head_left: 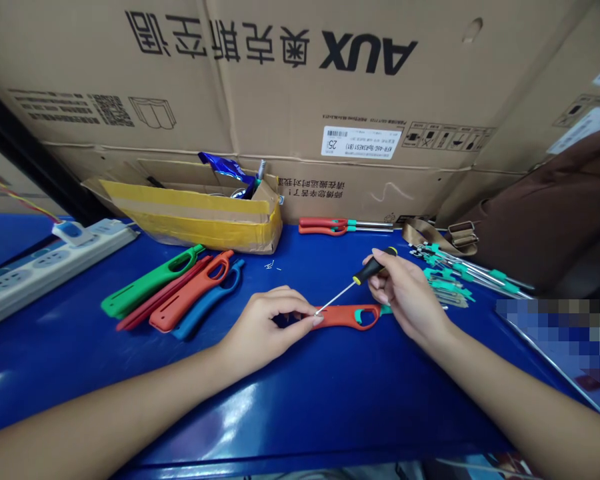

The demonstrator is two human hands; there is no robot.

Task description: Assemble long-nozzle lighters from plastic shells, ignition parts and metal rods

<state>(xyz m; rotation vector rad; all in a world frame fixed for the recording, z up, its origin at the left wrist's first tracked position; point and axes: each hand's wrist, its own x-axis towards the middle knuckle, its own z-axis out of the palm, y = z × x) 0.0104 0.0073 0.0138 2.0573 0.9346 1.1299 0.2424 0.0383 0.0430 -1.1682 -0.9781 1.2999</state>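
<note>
Left grip (273, 320) pinching an orange lighter (339, 317), right grip (405, 287) wrapped round a screwdriver (367, 272) — both between the front and back edges of the desk (300, 407).

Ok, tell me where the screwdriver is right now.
In the head view, the screwdriver is just right of centre, gripped by the right hand, slanting down-left to the orange lighter in the left hand.
</note>
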